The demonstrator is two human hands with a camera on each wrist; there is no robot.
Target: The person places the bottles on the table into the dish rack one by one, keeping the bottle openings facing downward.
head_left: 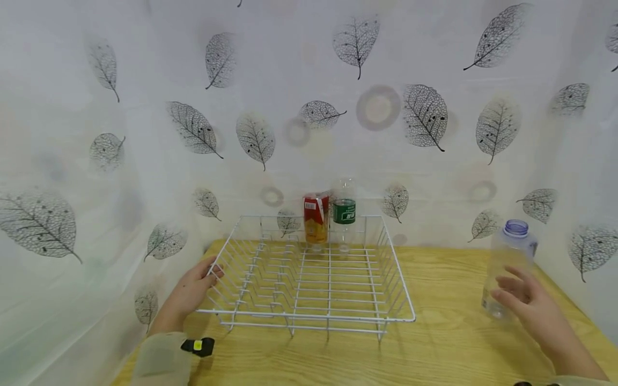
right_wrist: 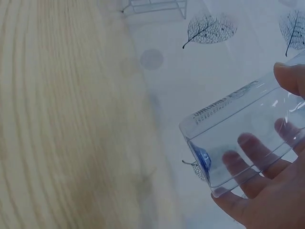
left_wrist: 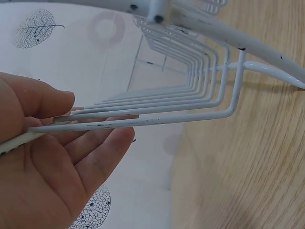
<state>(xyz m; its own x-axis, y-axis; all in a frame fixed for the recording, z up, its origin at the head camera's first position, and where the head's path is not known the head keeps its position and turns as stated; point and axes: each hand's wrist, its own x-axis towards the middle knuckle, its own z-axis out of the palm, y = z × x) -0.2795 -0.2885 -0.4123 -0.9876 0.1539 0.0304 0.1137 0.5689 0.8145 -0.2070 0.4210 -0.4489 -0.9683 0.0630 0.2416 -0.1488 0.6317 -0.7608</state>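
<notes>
A white wire dish rack (head_left: 329,316) stands on the wooden table. At its left side my left hand (head_left: 189,289) grips the wires; in the left wrist view a side wire (left_wrist: 157,122) runs between the thumb and fingers. On the right, my right hand (head_left: 536,308) holds a clear plastic bottle (head_left: 507,254) with a bluish, uncapped neck. The right wrist view has the thumb on one side of the clear bottle, and several fingertips (right_wrist: 248,140) show through its wall.
At the rack's far end are a red and yellow can (head_left: 316,220) and a clear bottle with a green label (head_left: 344,212). A white leaf-patterned curtain (head_left: 309,69) hangs behind and beside the wooden table (head_left: 449,279).
</notes>
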